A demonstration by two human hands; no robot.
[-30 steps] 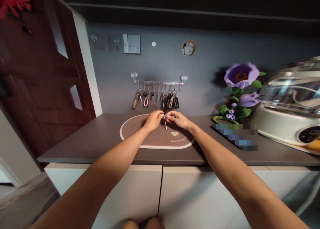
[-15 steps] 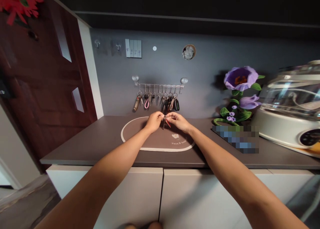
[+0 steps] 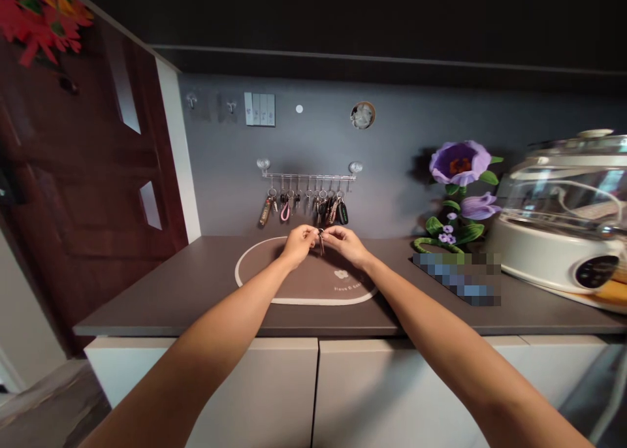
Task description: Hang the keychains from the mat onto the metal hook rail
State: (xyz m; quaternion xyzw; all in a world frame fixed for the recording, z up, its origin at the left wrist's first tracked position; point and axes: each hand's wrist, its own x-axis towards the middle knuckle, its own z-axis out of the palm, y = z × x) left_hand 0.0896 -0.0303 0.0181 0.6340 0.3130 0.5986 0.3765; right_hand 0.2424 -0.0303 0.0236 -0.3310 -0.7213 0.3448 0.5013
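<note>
My left hand (image 3: 298, 245) and my right hand (image 3: 347, 243) meet over the oval brown mat (image 3: 289, 285), fingertips pinched close together. Between them is a small key ring (image 3: 321, 231), gripped from both sides, with thin metal keys (image 3: 322, 245) dangling below. Details of the ring are too small to make out. Just behind my hands, several key sets, one with a pink loop (image 3: 285, 211) and one with a black fob (image 3: 342, 213), hang from a clear hook rail (image 3: 308, 176) on the wall.
Purple artificial flowers (image 3: 460, 164) stand on the counter (image 3: 161, 285) to the right, beside a white appliance with a transparent cover (image 3: 553, 252). A blurred-out flat item (image 3: 455, 279) lies before the flowers. A dark overhead cabinet (image 3: 343, 23) overhangs the counter; a red-brown door (image 3: 98, 206) is at left.
A red tag seen under my right fingers earlier no longer shows. The keys now hang between both hands. The scene has shifted slightly down and left in view.
</note>
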